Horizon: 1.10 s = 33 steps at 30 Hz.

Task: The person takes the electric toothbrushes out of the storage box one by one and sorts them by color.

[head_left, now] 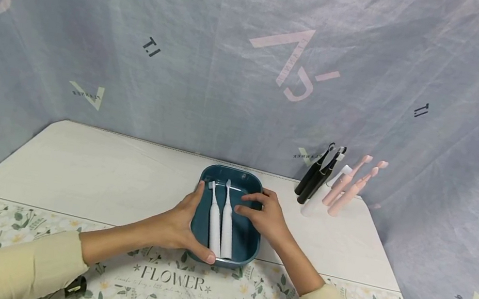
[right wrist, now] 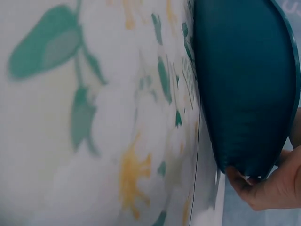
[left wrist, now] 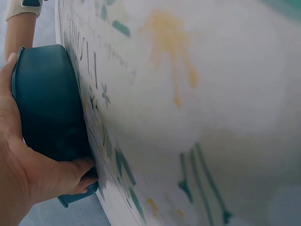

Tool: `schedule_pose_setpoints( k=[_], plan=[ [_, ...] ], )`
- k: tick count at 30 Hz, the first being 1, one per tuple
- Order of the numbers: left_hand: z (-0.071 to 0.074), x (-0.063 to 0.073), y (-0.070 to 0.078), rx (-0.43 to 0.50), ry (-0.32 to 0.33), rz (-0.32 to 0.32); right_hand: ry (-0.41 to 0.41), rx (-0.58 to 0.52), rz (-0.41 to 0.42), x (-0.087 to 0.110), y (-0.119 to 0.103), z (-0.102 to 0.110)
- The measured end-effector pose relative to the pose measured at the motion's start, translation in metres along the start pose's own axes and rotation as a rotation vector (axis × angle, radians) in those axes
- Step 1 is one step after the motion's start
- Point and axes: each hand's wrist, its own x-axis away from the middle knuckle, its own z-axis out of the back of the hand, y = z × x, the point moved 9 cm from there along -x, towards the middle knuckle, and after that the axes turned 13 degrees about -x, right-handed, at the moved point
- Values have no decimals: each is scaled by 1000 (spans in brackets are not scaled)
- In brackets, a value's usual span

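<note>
A dark teal tray with raised walls sits on the table in the middle of the head view. Two white electric toothbrushes lie side by side in it, the left one close against the right one, heads toward the far wall. My left hand grips the tray's left side, thumb along the near rim; in the left wrist view its fingers curl against the outer wall. At the right wall, my right hand holds the rim, with thumb and forefinger over the inside and other fingers outside.
Several electric toothbrushes stand upright at the back right: black ones, a white one and pink ones. A floral mat covers the table's front. Grey printed cloth hangs behind and at both sides.
</note>
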Motion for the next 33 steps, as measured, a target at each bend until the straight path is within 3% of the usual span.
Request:
schedule_pose_setpoints(
  k=[9,18,33],
  plan=[
    [0,-1,-2,-13,-1,10,38,57,-11,-3,0,-10],
    [0,1,-1,-12,-8,13,-7,139,-53,-1,3,-18],
    [1,0,0,21,2,7,-31,213,-44,0,3,-19]
  ],
)
